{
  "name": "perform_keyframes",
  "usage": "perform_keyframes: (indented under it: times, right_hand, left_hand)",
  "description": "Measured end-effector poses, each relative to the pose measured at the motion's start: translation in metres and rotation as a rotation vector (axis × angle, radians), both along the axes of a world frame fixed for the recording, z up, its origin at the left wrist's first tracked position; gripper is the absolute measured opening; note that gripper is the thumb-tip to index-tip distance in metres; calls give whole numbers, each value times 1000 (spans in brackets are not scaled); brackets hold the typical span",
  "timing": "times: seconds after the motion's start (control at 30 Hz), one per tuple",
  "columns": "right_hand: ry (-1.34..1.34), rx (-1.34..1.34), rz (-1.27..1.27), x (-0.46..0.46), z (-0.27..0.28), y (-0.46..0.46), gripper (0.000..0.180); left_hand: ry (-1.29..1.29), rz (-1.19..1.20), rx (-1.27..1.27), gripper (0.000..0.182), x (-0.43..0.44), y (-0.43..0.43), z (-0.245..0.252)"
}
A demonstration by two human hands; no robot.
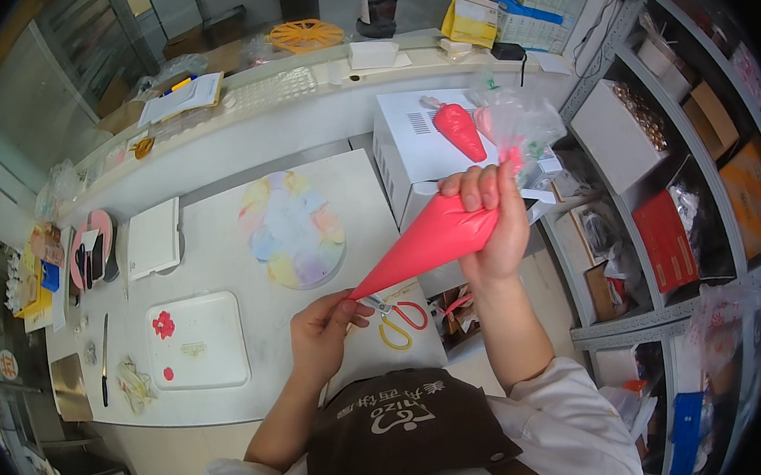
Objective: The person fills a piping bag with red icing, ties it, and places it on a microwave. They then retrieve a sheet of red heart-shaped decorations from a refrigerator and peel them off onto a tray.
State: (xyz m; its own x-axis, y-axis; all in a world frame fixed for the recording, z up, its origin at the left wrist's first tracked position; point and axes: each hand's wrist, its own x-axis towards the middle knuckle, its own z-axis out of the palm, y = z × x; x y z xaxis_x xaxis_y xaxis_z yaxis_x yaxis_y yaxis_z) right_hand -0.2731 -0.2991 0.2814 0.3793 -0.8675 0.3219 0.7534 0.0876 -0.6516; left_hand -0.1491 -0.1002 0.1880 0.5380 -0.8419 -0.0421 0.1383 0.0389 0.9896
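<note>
A full piping bag of coral-red filling is held aslant in front of me. My right hand grips its wide upper end, and the clear plastic tail sticks out above the fist. Down at the narrow tip, the fingers of my left hand pinch the bag; the very tip is hidden by them. Scissors with one red and one yellow handle loop lie on the table just beyond that hand. A white tray to the left bears two patches of red cream.
A pastel-coloured round board lies mid-table. Leftward are a long knife, a crumpled wrapper and a metal scraper. Another red piping bag rests on a white appliance. Metal shelving stands at right.
</note>
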Motion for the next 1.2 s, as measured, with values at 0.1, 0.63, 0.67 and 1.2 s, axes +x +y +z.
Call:
perform_keyframes:
  times: [0.1, 0.63, 0.67, 1.2]
  right_hand:
    - [-50, -26, -5, -4, 1, -2, 45]
    - [840, -733, 640, 5, -36, 49, 46]
    - [881, -809, 645, 3, -37, 48, 46]
    - [817, -461, 397, -9, -36, 55, 42]
  left_hand:
    - [48, 30, -7, 18, 5, 2, -14]
    - [-61, -438, 48, 33, 27, -11, 75]
    - [-88, -461, 46, 33, 25, -11, 77]
    - [188, -197, -183, 42, 36, -14, 66]
